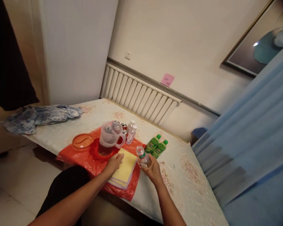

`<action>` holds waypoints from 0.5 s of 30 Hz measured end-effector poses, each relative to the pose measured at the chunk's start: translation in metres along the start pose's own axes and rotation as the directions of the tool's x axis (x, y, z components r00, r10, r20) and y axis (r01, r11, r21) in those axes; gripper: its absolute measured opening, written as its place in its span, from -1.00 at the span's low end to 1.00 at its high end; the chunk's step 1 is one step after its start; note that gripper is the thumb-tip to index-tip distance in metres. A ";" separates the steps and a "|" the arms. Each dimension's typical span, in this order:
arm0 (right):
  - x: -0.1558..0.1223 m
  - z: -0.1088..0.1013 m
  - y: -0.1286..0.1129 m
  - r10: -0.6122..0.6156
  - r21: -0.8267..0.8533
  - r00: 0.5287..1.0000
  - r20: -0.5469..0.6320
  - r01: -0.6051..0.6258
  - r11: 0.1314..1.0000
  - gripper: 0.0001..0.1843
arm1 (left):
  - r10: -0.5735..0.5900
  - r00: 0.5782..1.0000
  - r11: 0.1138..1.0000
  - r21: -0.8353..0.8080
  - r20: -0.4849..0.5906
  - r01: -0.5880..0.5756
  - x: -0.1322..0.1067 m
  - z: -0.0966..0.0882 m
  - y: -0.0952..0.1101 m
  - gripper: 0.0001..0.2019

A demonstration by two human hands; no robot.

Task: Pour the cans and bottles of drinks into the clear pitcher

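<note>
My right hand is wrapped round a clear plastic bottle with a green band at its neck, held tilted over the right edge of the red plastic sheet. My left hand is over a stack of yellow paper, its fingers curled together; whatever they hold, if anything, is hidden. Just beyond the left hand stands a clear plastic pitcher with dark liquid in its bottom, on a red dish. An orange lid lies to the pitcher's left.
Two green-labelled bottles lean beyond the right hand. Drink cans and clear bottles stand behind the pitcher. The red plastic sheet covers part of the flowered tablecloth. Patterned cloth lies far left; a blue curtain hangs right.
</note>
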State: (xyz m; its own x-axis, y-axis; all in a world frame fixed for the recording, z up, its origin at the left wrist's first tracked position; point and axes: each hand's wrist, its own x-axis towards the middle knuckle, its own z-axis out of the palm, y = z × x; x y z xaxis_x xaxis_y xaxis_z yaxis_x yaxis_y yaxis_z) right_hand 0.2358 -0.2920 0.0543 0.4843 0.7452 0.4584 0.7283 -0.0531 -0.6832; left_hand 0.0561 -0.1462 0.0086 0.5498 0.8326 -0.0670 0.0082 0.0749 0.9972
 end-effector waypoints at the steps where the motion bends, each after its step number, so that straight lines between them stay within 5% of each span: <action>1: 0.012 0.001 -0.002 -0.046 -0.040 0.999 -0.004 0.046 0.998 -0.40 | -0.060 0.998 0.997 -0.042 0.013 0.060 0.003 -0.004 -0.010 -0.49; 7: 0.084 0.010 -0.030 -0.251 -0.337 0.966 0.068 0.259 0.905 -0.38 | -0.224 0.949 0.921 -0.271 0.222 0.281 -0.004 -0.026 -0.042 -0.29; 15: 0.139 0.026 -0.085 -0.299 -0.667 0.922 0.246 0.385 0.638 -0.40 | -0.178 0.947 0.884 -0.379 0.268 0.274 -0.009 -0.035 -0.061 -0.34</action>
State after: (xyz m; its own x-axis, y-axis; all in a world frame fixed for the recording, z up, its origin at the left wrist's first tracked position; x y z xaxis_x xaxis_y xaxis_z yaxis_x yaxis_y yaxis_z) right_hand 0.2285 -0.1670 0.1610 0.1098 0.8663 0.4873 0.9744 -0.1905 0.1191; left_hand 0.0214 -0.1387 -0.0526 0.7429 0.6279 -0.2320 -0.1588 0.5021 0.8501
